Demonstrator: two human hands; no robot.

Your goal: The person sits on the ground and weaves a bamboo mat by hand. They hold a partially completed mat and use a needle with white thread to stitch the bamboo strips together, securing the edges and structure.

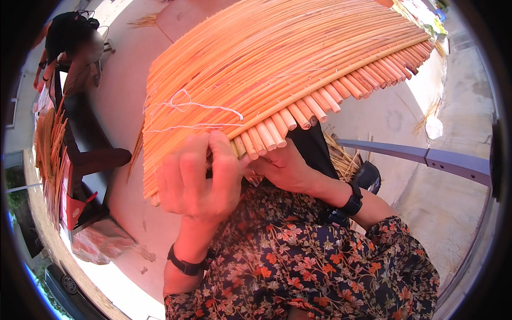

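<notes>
A broad panel of reed stalks (pixel 256 69) fills the upper middle, tilted up to the right. Long stalks lie side by side on top; the cut ends of a crosswise layer stick out along the near edge. Loose white thread (pixel 205 106) loops over the panel and runs to its edge. My left hand (pixel 200 178) is closed at the near edge, fingers curled and fingertips against the stalks; what it pinches is hidden. From beneath, my right hand (pixel 285 166) grips the same edge by the cut ends, its fingers partly covered by the panel.
A grey metal bar (pixel 410 152) crosses at the right, beside a pile of loose stalks (pixel 344 162). At the left, more stalks (pixel 49 144) lie near a dark bench-like piece (pixel 88 122). Another person (pixel 72 42) bends over at the far left.
</notes>
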